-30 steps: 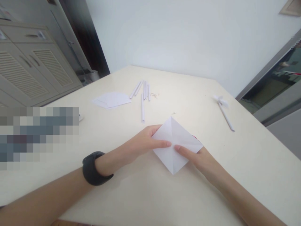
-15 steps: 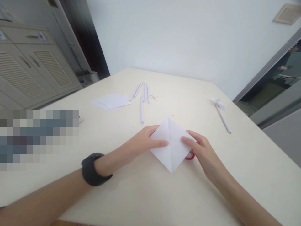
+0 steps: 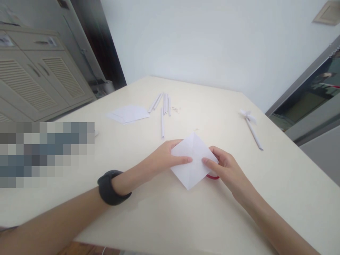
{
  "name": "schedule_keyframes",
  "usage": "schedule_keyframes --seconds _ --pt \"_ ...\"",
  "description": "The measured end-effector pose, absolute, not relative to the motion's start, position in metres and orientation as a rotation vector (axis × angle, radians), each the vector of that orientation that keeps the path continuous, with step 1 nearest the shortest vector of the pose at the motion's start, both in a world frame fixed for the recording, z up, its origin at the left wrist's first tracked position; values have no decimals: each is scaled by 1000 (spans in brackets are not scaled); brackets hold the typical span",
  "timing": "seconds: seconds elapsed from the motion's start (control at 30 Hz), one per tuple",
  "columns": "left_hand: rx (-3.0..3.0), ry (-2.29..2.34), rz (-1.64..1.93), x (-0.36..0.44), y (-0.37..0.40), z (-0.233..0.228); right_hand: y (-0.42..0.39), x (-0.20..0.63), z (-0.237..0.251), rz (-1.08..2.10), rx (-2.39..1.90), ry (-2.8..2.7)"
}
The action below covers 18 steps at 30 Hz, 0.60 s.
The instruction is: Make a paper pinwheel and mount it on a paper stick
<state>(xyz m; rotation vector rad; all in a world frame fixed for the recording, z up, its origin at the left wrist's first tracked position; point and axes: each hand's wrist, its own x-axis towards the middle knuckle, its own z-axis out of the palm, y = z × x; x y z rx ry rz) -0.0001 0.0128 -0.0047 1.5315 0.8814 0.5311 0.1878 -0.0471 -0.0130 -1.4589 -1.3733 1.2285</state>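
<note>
A square sheet of white paper (image 3: 191, 173), turned corner-up with a faint crease down its middle, is held between both hands above the table. My left hand (image 3: 172, 156) grips its left side, thumb on top and fingers behind. On the right side, my right hand (image 3: 221, 163) pinches the sheet the same way, its fingers partly hidden underneath. Part of a red curved handle (image 3: 213, 176), perhaps of scissors, shows below the paper near my right hand; the rest is covered.
Several rolled paper tubes (image 3: 163, 124) lie toward the back of the white table (image 3: 148, 223), beside small loose bits (image 3: 175, 109). A stack of white paper (image 3: 130, 114) is at left. A paper pinwheel on a tube stick (image 3: 254, 132) lies at right.
The paper has tilted slightly, its lower corner shifting left and up. My right thumb has moved a little inward, and the view has shifted slightly.
</note>
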Motion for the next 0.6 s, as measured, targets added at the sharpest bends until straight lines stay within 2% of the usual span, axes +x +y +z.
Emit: schedule_keyframes --seconds 0.5,0.6 --pt "1546 950 576 2 10 -4 -51 182 -9 1200 -1425 -1391" --pt "1526 962 576 3 10 -4 -52 183 -8 1089 -1460 -1350"
